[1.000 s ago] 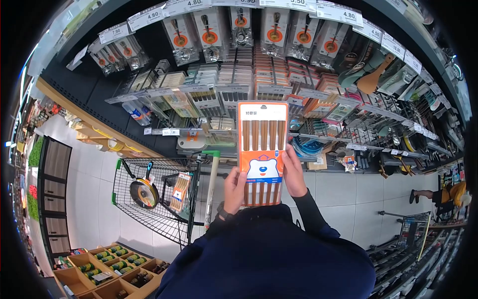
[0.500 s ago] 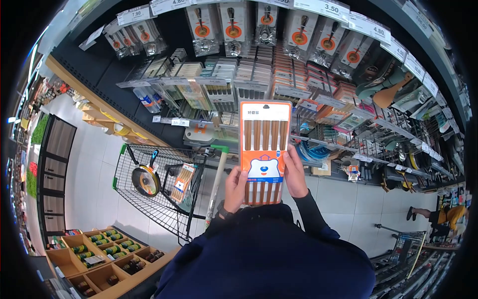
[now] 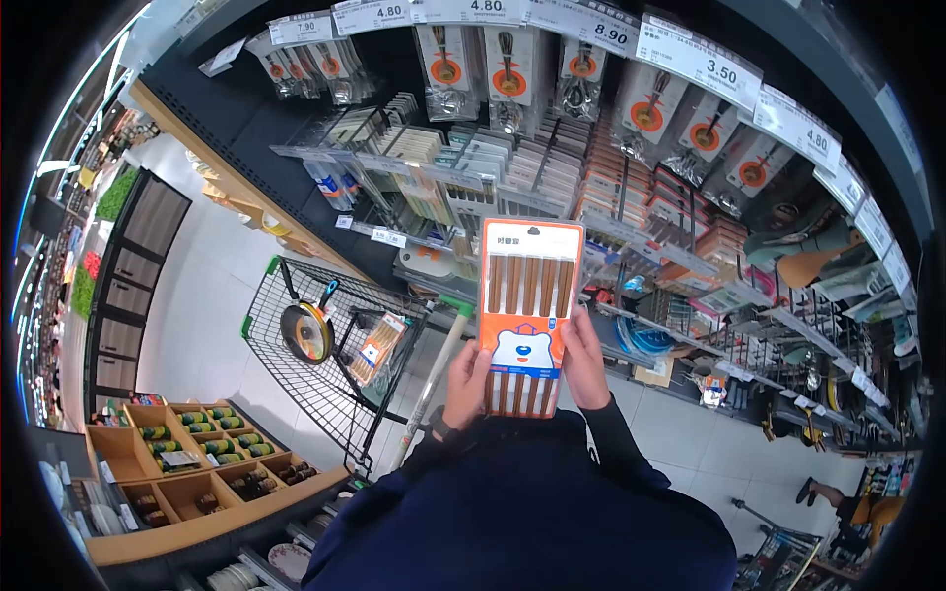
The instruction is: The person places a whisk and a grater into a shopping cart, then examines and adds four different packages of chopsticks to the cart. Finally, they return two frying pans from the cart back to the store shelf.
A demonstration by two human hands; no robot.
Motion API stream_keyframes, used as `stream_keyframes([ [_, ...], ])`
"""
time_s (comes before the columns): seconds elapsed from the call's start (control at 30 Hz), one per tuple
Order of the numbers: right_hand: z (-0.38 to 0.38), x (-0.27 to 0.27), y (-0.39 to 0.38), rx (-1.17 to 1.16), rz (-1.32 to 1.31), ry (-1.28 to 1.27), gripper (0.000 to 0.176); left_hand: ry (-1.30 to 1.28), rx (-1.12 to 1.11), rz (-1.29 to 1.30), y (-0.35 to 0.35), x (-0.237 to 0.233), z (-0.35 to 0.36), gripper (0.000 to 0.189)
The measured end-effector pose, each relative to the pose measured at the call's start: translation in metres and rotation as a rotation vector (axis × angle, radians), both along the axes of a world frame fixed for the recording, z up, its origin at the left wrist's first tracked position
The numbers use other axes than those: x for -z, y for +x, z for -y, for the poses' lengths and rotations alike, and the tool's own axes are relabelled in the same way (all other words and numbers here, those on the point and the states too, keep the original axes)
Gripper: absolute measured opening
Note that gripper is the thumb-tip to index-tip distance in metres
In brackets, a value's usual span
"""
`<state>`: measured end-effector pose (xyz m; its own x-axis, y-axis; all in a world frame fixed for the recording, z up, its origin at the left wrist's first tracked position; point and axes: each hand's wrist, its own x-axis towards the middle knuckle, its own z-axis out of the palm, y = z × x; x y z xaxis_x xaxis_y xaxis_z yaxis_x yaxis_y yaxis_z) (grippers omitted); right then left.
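A pack of brown wooden chopsticks point(image 3: 533, 286), on an orange and white card with a bear's face, stands upright in front of my chest. My left hand point(image 3: 464, 386) grips its lower left edge, and my right hand point(image 3: 585, 359) grips the lower right edge. The fingers behind the card are hidden. To the left is a black wire shopping cart point(image 3: 286, 379) with a green-ended handle. In it lie a frying pan point(image 3: 307, 332) and a similar chopstick pack point(image 3: 379, 347).
Ahead, a store rack holds hanging chopstick packs point(image 3: 616, 182), carded utensils point(image 3: 508, 74) and price tags point(image 3: 701, 62). Wooden bins point(image 3: 187, 468) with jars stand at lower left. Another cart point(image 3: 778, 557) and a person point(image 3: 847, 507) are at lower right.
My view has turned slightly, so the rack, cart and bins sit shifted in the picture. Both hands keep hold of the chopstick pack, which appears slightly lower.
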<state>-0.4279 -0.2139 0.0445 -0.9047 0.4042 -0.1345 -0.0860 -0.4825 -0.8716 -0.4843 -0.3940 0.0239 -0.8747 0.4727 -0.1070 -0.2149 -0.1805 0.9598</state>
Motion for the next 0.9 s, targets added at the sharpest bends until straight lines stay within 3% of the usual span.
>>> stream_keyframes([
  [0.2,-0.026,0.004,-0.01,-0.224,-0.056,0.035,0.029,-0.091,-0.089,-0.023,0.003,0.014,-0.016,0.023],
  [0.7,-0.011,0.033,-0.068,-0.425,0.029,-0.05,0.03,-0.136,-0.273,0.112,0.0,0.017,0.004,0.025],
  [0.9,0.031,0.066,-0.103,-0.319,0.141,-0.347,0.03,0.018,-0.204,0.25,-0.015,0.039,0.059,0.031],
])
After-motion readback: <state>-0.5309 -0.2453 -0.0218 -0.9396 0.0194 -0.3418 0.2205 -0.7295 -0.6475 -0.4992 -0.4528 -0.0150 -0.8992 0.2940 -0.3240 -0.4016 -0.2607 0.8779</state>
